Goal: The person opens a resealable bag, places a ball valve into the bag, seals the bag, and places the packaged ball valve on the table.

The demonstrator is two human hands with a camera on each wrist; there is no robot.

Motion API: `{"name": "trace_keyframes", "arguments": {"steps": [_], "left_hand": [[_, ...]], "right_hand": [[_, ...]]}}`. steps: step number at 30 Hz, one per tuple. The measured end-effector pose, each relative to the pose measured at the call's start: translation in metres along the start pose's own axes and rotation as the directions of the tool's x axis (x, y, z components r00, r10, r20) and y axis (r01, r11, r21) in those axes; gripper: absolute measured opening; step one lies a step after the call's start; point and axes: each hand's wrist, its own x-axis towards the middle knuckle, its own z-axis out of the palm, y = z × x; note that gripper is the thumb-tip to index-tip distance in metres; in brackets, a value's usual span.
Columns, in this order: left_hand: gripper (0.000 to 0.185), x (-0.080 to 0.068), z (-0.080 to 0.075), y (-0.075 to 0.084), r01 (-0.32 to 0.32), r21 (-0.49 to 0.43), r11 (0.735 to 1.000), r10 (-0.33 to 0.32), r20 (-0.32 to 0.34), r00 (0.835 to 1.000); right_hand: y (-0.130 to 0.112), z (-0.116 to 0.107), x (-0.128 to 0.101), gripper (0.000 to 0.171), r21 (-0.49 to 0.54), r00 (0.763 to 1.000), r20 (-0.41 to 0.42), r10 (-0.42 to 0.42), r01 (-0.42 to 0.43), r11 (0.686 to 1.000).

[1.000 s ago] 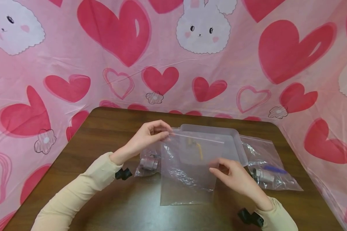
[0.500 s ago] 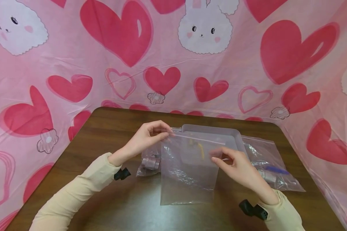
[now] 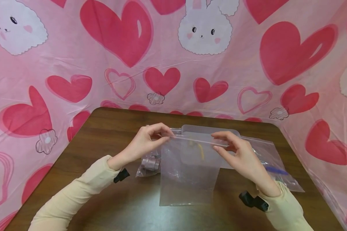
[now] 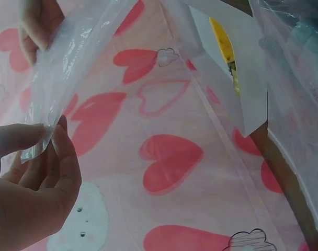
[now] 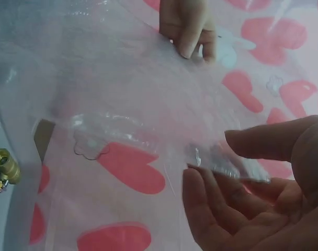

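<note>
Pinching the clear bag's (image 3: 188, 166) top corners, left hand (image 3: 146, 141) and right hand (image 3: 240, 154) likely must part its mouth next.

Dark wood surface (image 3: 110, 128): clear tray (image 3: 208, 130) at back, bagged metal fitting (image 3: 149, 163) left, another filled bag (image 3: 273, 171) right.

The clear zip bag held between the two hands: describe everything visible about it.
The clear zip bag is thin, crinkled, see-through plastic with a zip strip along its top edge. It looks empty. It hangs upright, its bottom edge resting on the brown table. The left hand pinches the top left corner, the right hand the top right. Behind it stands a translucent tray.
</note>
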Motion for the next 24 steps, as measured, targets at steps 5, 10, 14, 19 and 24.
{"name": "trace_keyframes", "arguments": {"steps": [5, 10, 14, 19, 24], "left_hand": [[0.021, -0.001, 0.004, 0.003, -0.057, 0.040, 0.998, 0.057, 0.001, 0.998], [0.023, -0.002, 0.010, 0.006, -0.108, 0.099, 0.989, 0.108, 0.012, 0.994], [0.019, -0.002, 0.015, 0.008, -0.152, 0.125, 0.980, 0.151, 0.018, 0.988], [0.017, 0.000, 0.016, 0.008, -0.213, 0.168, 0.962, 0.220, -0.020, 0.975], [0.018, 0.001, 0.016, 0.010, -0.271, 0.193, 0.943, 0.282, -0.031, 0.959]], "right_hand": [[-0.001, 0.004, 0.004, 0.025, -0.009, 0.995, -0.048, -0.087, 0.087, 0.996], [-0.002, 0.009, 0.005, 0.027, -0.036, 0.988, -0.058, -0.143, 0.141, 0.989], [-0.004, 0.011, 0.005, 0.028, -0.069, 0.985, -0.021, -0.171, 0.169, 0.983], [-0.010, 0.009, 0.004, 0.023, -0.071, 0.984, 0.061, -0.170, 0.174, 0.982], [-0.016, 0.004, 0.006, 0.013, -0.035, 0.982, 0.113, -0.154, 0.159, 0.987]]}}
